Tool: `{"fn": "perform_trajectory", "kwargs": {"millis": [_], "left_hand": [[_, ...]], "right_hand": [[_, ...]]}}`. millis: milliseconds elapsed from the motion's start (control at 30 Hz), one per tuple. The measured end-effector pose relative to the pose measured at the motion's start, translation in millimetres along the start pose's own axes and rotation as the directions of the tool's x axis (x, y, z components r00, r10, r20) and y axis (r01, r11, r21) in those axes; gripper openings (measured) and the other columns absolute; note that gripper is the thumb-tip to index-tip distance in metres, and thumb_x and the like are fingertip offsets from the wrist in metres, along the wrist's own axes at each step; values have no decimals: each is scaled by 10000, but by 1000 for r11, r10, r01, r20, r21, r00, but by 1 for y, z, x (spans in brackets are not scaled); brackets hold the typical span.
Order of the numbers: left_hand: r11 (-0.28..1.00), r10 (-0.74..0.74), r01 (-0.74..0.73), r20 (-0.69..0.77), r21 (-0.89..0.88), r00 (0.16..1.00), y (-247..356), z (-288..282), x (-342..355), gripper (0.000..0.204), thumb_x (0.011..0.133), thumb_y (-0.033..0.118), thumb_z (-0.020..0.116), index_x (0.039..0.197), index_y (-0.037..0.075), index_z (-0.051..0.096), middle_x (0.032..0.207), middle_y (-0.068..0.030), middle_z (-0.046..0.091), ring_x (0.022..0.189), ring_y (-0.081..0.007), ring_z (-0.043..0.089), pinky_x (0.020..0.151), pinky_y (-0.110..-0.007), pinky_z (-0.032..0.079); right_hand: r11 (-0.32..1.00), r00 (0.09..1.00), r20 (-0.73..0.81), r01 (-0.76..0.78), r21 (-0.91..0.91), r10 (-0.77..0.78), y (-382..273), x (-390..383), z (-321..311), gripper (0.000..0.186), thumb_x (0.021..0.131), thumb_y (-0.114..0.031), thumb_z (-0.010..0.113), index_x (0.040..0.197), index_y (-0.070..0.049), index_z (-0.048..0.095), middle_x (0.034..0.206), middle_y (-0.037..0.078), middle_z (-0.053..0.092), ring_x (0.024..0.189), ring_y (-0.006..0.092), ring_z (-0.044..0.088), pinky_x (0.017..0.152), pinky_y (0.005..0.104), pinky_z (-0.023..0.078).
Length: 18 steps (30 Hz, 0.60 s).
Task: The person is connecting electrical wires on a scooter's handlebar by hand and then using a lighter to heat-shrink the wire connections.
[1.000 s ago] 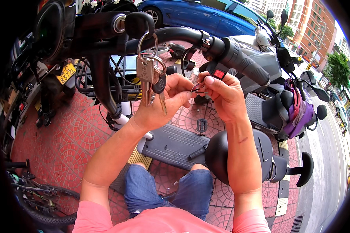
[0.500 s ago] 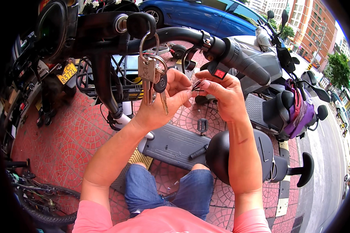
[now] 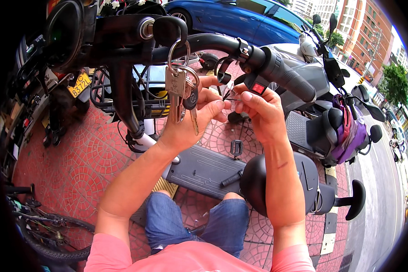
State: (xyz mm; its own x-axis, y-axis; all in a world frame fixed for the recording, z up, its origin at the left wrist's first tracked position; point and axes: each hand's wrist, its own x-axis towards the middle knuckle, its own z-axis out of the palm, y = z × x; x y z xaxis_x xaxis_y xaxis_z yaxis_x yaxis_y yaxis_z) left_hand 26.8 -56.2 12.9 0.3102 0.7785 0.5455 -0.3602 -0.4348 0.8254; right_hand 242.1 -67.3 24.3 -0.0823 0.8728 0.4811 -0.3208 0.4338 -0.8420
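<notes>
Beneath the handlebar, thin dark wires (image 3: 228, 96) run between my two hands. My left hand (image 3: 206, 115) pinches them between thumb and fingers, its palm partly hidden behind a hanging bunch of keys (image 3: 177, 86). Close beside it, the fingertips of my right hand (image 3: 264, 113) are closed on the wire ends. Just above my right fingers, a black switch housing with a red button (image 3: 258, 88) is fixed next to the ribbed black grip (image 3: 299, 86). The wires' exact ends are too small to make out.
The scooter's grey footboard (image 3: 199, 170) and black seat (image 3: 258, 181) lie below my hands. A grey motor scooter with a purple cloth (image 3: 351, 136) stands at the right. A blue car (image 3: 240, 22) is parked beyond. A bicycle wheel (image 3: 54, 256) sits at the lower left.
My left forefinger has stretched upward, and the wires are spread more between the hands. My right fingertips have shifted slightly down. The handlebar and keys appear a little further right.
</notes>
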Motion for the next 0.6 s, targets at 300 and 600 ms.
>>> {"fn": "perform_trajectory", "kwargs": {"millis": [300,600], "left_hand": [[999,28,-28,-1,-25,1000,-3,2,3,330,1045,22,702,1354,27,584,1037,-104,749,999,-179,767,804,-321,675],[1000,24,-24,9,8,1000,4,10,4,214,1020,19,750,1174,27,601,1005,-68,727,919,-150,755,761,-311,674]], "right_hand": [[997,998,20,63,37,-63,-1,-3,17,295,935,-88,821,1188,44,748,1025,135,788,853,190,750,812,323,589],[979,982,16,188,-80,-187,1,-7,26,233,938,-107,859,1114,23,778,1005,92,789,839,133,710,765,285,543]]}}
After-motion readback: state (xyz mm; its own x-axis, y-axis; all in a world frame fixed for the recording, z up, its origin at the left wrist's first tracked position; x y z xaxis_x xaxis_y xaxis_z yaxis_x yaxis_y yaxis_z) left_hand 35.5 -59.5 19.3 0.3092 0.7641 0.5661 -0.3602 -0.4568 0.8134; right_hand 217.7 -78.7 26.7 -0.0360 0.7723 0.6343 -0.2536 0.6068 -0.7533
